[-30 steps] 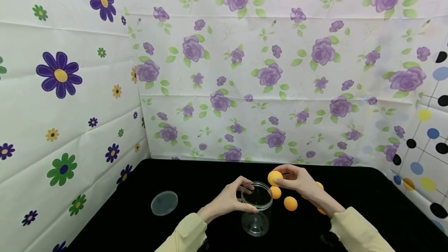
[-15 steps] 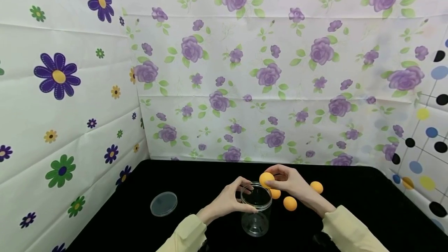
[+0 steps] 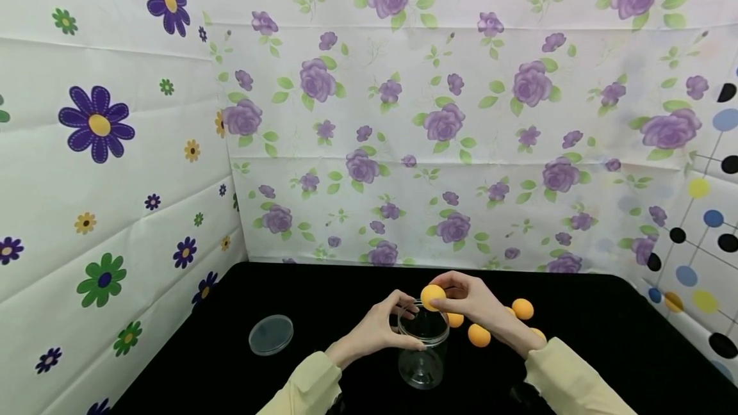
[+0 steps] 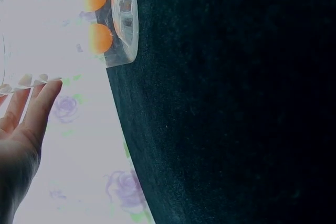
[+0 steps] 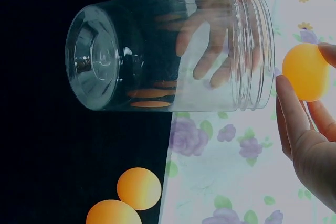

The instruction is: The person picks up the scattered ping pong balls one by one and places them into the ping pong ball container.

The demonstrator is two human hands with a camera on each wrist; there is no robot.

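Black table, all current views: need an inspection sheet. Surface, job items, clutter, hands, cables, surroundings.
Surface: black table, dark covering.
Job's things: clear jar upright, mouth uncovered; clear round lid lying on the table to its left; held orange ball just above the jar's mouth; at least five loose orange balls right of the jar.
Clutter: dark shape by the right sleeve, too dark to identify.
Grippers: left hand grips the jar near its rim; right hand pinches the held ball.
Cables: nothing seen.
Surroundings: flower-print sheets at back and left, dotted sheet at right.
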